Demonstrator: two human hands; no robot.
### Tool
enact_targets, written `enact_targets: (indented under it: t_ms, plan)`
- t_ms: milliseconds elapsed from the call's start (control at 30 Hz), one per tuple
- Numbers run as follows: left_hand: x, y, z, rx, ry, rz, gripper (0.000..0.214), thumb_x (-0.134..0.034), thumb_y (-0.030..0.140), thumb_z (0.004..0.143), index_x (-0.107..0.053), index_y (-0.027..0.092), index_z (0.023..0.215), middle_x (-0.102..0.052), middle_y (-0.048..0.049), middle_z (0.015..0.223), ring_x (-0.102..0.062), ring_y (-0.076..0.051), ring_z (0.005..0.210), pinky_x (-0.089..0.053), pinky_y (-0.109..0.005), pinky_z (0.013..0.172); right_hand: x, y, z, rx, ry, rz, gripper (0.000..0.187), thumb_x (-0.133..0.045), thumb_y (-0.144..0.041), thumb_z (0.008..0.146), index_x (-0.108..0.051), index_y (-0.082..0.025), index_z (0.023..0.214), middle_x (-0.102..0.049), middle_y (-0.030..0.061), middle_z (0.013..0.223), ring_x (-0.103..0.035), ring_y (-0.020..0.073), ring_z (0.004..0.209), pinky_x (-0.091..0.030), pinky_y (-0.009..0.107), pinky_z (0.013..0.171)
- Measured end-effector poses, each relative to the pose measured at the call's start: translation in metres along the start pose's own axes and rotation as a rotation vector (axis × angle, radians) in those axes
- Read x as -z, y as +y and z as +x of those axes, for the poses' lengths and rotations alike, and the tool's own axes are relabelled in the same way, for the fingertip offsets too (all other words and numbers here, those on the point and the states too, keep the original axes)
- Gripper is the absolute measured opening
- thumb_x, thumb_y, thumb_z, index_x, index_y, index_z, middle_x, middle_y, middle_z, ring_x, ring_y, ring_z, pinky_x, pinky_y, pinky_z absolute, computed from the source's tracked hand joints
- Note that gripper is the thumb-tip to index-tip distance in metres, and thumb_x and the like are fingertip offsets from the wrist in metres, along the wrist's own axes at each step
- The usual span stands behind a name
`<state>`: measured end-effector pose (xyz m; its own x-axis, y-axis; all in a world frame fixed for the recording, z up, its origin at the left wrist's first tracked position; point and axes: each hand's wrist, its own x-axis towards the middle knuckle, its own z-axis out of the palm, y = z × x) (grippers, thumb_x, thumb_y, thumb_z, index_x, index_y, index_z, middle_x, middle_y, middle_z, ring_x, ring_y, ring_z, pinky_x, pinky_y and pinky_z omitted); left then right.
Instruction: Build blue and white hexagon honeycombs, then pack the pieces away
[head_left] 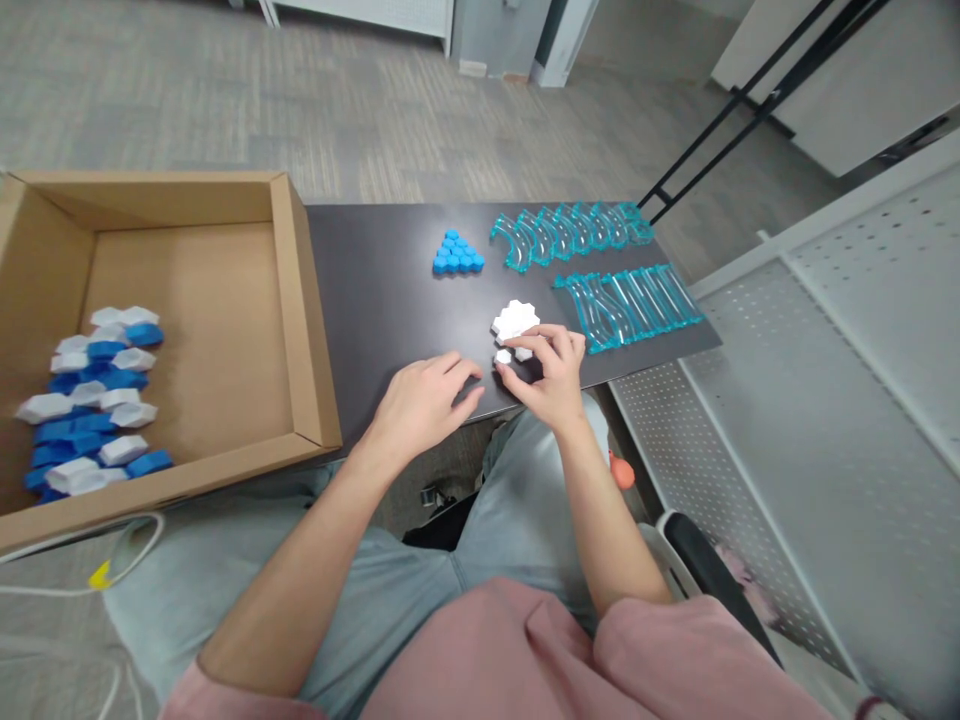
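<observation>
A cluster of white hexagon pieces (515, 319) lies on the dark table (382, 290). Just below it, my right hand (551, 372) pinches small white hexagon pieces (513, 355) between thumb and fingertips. Beside it, my left hand (424, 400) rests near the table's front edge with its fingers loosely curled and nothing visible in it. A triangle of blue hexagon pieces (457, 253) sits farther back on the table.
An open cardboard box (300, 290) at the left holds several blue and white hexagon pieces (94, 400). Two rows of clear teal track pieces (600, 270) lie at the table's right. A white perforated panel (825, 400) stands to the right.
</observation>
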<state>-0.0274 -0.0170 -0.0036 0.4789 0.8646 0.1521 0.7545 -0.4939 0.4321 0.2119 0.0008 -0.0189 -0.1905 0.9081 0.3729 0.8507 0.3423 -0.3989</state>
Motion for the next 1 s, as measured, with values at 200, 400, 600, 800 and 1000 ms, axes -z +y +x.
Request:
enact_targets:
  t_ms: [200,400,600,800,1000]
  plan:
    - [-0.0004,0.0001,0.0003,0.005,-0.002,-0.005,0.022,-0.061,0.036,0.112,-0.077,0.025,0.122,-0.076,-0.0053,0.107,-0.073,-0.022,0.091,-0.055,-0.033,0.084,-0.0012,-0.0039,0.0001,-0.03,0.0,-0.034,0.025,-0.079,-0.048,0.1,-0.084,-0.033,0.119,-0.069,0.0108,0.132,-0.054,0.0351,0.123,-0.043,0.056,0.114]
    - [0.0002,0.0004,0.0004,0.005,0.001,0.002,0.021,-0.061,0.035,0.112,-0.077,0.025,0.121,-0.076,-0.005,0.107,-0.073,-0.022,0.091,-0.054,-0.034,0.083,-0.0037,-0.0041,0.0003,-0.028,0.029,-0.036,0.019,-0.076,-0.047,0.103,-0.085,-0.033,0.114,-0.07,0.0096,0.131,-0.055,0.0338,0.122,-0.044,0.055,0.113]
    - [-0.0001,0.0,0.0,0.006,-0.003,0.003,0.022,-0.061,0.035,0.112,-0.077,0.025,0.122,-0.076,-0.0048,0.107,-0.073,-0.022,0.092,-0.055,-0.035,0.085,-0.0036,-0.0054,0.0012,-0.072,0.036,-0.007,0.024,-0.076,-0.048,0.102,-0.082,-0.031,0.118,-0.069,0.0114,0.127,-0.057,0.035,0.122,-0.041,0.057,0.114]
    - [0.0004,0.0004,0.0004,0.007,-0.01,0.004,0.022,-0.061,0.035,0.111,-0.077,0.025,0.122,-0.076,-0.0049,0.106,-0.073,-0.022,0.092,-0.056,-0.035,0.086,-0.006,-0.0044,0.0019,-0.09,0.067,-0.032,0.022,-0.076,-0.046,0.1,-0.081,-0.032,0.116,-0.07,0.0109,0.125,-0.058,0.0357,0.123,-0.042,0.057,0.113]
    - [-0.0012,-0.0008,0.0001,0.003,-0.004,-0.007,0.022,-0.061,0.035,0.112,-0.077,0.025,0.122,-0.076,-0.005,0.107,-0.073,-0.022,0.092,-0.055,-0.035,0.084,-0.008,-0.0031,0.0021,-0.088,0.08,-0.052,0.023,-0.077,-0.045,0.1,-0.079,-0.03,0.117,-0.071,0.0112,0.125,-0.059,0.0359,0.123,-0.044,0.056,0.113]
